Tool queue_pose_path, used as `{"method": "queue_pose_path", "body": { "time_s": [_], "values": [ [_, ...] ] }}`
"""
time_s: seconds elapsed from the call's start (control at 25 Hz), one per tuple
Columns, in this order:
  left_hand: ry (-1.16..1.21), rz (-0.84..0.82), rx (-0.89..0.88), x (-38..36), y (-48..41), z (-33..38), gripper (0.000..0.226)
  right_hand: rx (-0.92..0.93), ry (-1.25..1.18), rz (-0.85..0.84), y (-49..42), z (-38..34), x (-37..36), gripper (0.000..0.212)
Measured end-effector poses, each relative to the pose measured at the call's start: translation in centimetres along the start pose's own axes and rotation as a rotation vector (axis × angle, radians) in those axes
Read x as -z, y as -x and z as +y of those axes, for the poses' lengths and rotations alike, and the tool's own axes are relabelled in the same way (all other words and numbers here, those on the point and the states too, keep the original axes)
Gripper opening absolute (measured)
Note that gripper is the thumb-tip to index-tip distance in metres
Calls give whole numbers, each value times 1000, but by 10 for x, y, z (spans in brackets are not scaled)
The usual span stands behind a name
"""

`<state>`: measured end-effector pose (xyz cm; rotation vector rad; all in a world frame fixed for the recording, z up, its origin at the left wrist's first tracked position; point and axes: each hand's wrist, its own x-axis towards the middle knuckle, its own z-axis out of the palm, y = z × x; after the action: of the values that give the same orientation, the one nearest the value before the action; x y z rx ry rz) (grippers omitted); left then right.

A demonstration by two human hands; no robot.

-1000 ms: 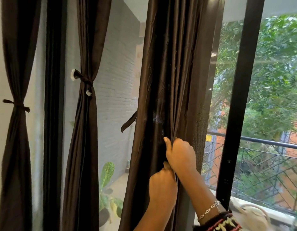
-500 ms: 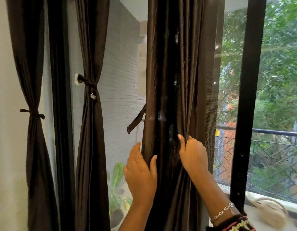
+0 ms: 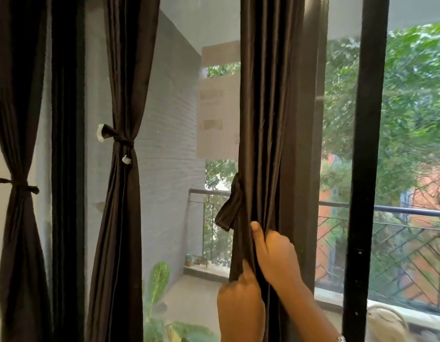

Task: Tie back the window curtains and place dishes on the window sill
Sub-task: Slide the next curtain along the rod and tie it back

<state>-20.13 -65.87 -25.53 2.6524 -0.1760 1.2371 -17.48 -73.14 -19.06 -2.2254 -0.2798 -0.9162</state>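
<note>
The loose curtain hangs left of the black window frame, bunched: the right hand grips its folds, the left hand clasps it just below. Its tie strap dangles beside; two tied curtains hang leftward.

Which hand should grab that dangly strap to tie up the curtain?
Probably the left hand. The strap hangs off the left edge of the curtain, just above that hand and on its side. The right hand grips the gathered folds and is best left holding them bunched.
</note>
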Motion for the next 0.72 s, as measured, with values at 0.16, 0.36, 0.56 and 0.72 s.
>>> {"method": "queue_pose_path", "body": {
  "time_s": [0.16,0.36,0.56,0.72],
  "values": [
    [156,-169,-31,-15,-7,-11,71,-5,177,-29,-3,5,-15,46],
    [781,-147,150,-24,-12,-34,64,-86,110,6,-6,16,-20,39],
    [1148,-128,32,-13,-61,-32,51,-96,35,12,-2,18,-21,31],
    [1265,-112,76,-3,-93,-20,87,-67,147,-21,-2,17,-17,22]
  ]
}}
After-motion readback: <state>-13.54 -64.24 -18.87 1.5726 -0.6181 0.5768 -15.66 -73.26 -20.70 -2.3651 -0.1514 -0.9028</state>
